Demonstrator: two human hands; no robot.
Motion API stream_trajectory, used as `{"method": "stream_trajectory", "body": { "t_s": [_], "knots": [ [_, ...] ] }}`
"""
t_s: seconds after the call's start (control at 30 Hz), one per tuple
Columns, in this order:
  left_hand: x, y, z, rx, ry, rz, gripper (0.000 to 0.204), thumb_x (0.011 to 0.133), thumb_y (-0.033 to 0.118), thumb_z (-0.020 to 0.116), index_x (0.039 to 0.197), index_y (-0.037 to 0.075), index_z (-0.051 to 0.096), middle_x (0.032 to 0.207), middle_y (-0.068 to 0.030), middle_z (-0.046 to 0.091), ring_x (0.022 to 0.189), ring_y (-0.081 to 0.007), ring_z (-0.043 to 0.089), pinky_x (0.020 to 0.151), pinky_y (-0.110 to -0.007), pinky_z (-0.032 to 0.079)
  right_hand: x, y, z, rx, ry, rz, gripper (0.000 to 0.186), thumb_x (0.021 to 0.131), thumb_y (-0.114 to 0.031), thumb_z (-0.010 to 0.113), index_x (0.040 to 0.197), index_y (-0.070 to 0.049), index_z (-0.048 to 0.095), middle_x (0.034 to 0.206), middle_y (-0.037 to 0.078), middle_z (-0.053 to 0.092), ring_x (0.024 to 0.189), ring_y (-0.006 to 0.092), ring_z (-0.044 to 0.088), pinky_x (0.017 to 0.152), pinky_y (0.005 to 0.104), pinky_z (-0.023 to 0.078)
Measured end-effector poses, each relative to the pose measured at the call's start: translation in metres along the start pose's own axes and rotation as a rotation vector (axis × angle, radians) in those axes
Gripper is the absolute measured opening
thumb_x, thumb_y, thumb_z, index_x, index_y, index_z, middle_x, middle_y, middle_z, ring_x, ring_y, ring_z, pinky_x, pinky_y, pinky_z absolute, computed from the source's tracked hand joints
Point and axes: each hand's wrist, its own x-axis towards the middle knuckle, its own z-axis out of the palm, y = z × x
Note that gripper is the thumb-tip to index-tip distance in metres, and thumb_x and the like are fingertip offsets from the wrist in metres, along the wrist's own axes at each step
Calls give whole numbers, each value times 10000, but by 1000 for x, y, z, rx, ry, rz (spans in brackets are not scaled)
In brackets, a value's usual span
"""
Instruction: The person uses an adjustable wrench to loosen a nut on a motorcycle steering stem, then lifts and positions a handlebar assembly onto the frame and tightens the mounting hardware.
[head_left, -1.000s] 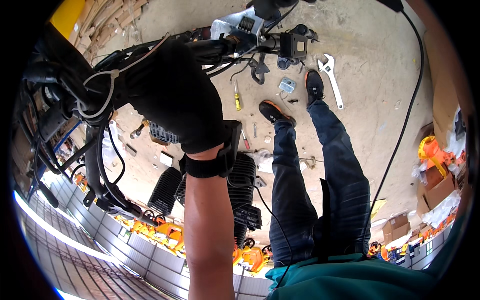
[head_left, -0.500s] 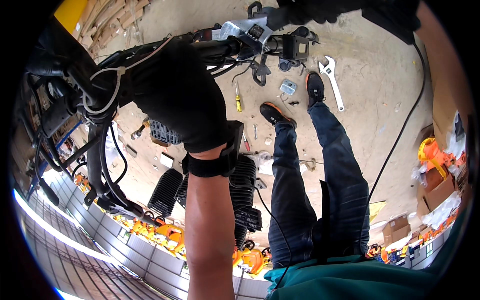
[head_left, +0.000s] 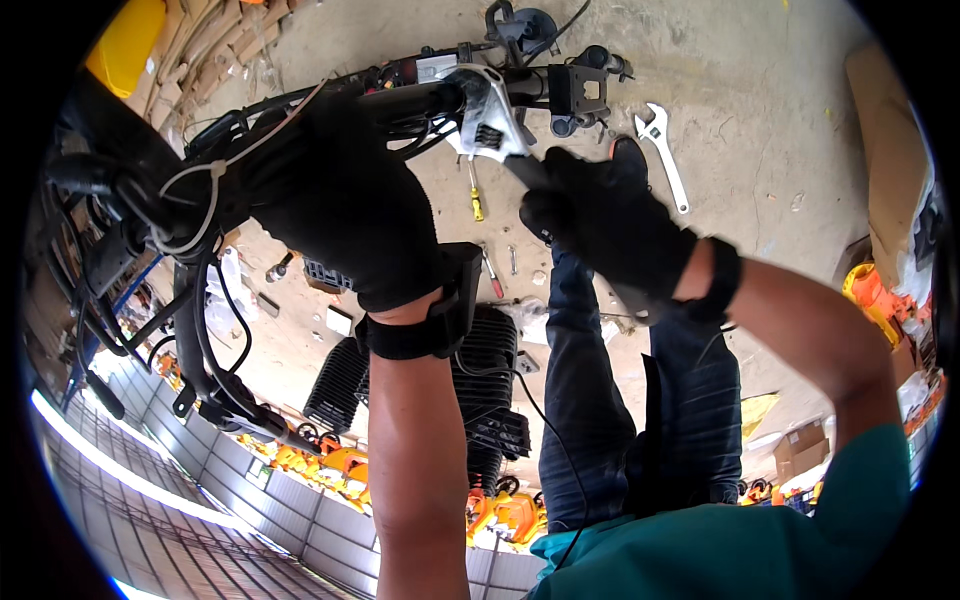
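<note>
A black-gloved hand, my left hand (head_left: 350, 205), is closed around the black tube (head_left: 410, 101) of a wheeled frame; its fingertips are hidden. My right hand (head_left: 615, 220), gloved too, grips the dark handle of an adjustable wrench (head_left: 487, 118). The wrench's silver jaws sit around the tube near its right end, and the handle slants toward me. Just beyond the jaws is a square black bracket (head_left: 582, 92). A white zip tie (head_left: 213, 205) loops around the cables left of my left hand.
A second adjustable wrench (head_left: 664, 158) lies on the concrete floor, near a yellow-handled screwdriver (head_left: 476, 200) and a red-handled tool (head_left: 493, 275). Black ribbed parts (head_left: 490, 370) stand beside my legs. Cartons (head_left: 800, 452) and orange machines (head_left: 515, 515) are farther around.
My right hand has swung from the far side toward me, bringing the wrench handle around. The wrench jaws have turned at the tube. My left hand stays on the tube.
</note>
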Motion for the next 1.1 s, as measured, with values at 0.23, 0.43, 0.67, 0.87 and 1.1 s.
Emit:
{"method": "stream_trajectory", "body": {
  "t_s": [0.23, 0.43, 0.67, 0.87, 1.1],
  "knots": [
    [3, 9, 10, 91, -6, -17, 210, 870, 86, 721, 965, -42, 584, 892, -95, 664, 806, -147, 650, 693, -259, 558, -39, 3, 33, 339, 209, 155, 209, 948, -228, 588, 1069, -58, 584, 736, 156, 619, 693, 314, 645, 613, 407, 494],
    [6, 3, 10, 55, -8, -17, 205, 868, 85, 716, 966, -38, 586, 903, -93, 661, 826, -150, 647, 716, -253, 559, -59, 46, -46, 257, 203, 29, 191, 961, -195, 596, 1074, -47, 638, 809, 119, 643, 685, 237, 621, 615, 329, 484],
    [6, 11, 13, -2, -16, -44, 261, 866, 80, 707, 1045, -36, 556, 929, -99, 658, 832, -162, 650, 723, -268, 571, 35, 11, -189, -459, -63, -214, 257, 852, -244, 632, 966, -16, 659, 821, 195, 666, 779, 374, 632, 694, 433, 495],
    [1, 14, 13, 66, 9, -86, 278, 879, 90, 709, 1050, -50, 540, 945, -118, 663, 819, -169, 665, 684, -258, 576, 104, -14, -199, -563, -424, -186, 267, 870, -268, 615, 895, -6, 656, 738, 159, 647, 664, 291, 602, 620, 398, 475],
    [0, 5, 11, 12, 29, -31, 212, 881, 47, 695, 1026, -42, 569, 932, -114, 686, 813, -157, 676, 700, -257, 575, 122, -33, -198, -525, -624, -80, 301, 888, -305, 595, 858, -12, 653, 707, 126, 636, 618, 235, 574, 577, 377, 457]
  ]
}}
